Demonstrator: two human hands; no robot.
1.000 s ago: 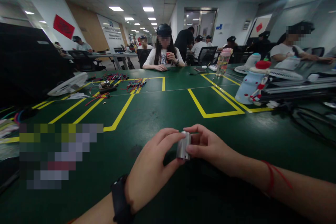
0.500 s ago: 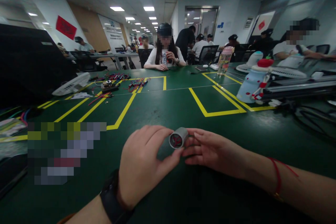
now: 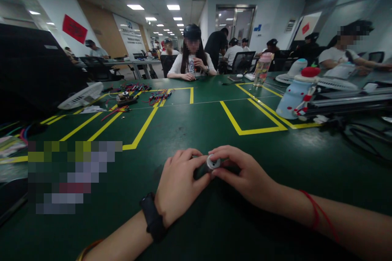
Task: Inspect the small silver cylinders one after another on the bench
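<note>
A small grey cylinder (image 3: 213, 163) is held low over the green table, between my two hands. Its pale, round end with a dark spot faces me. My left hand (image 3: 179, 187) is closed, with thumb and forefinger gripping the cylinder's left side. From the right, the thumb and fingertips of my right hand (image 3: 249, 175) pinch the same piece at its rim. Most of the cylinder's body is hidden by my fingers, and the inside cannot be seen from here.
Yellow tape (image 3: 261, 132) marks boxes on the green table (image 3: 183, 126). Bundles of coloured wires (image 3: 161, 96) and a white fan (image 3: 81, 96) lie left. A blue bottle (image 3: 289, 100), a clear bottle (image 3: 262, 71) and black cables (image 3: 361, 140) stand or lie right. A person (image 3: 192, 61) sits opposite.
The cylinder has turned: its hollow end with red parts inside no longer faces me, and a pale end does. My right fingers have closed onto it from beside it.
</note>
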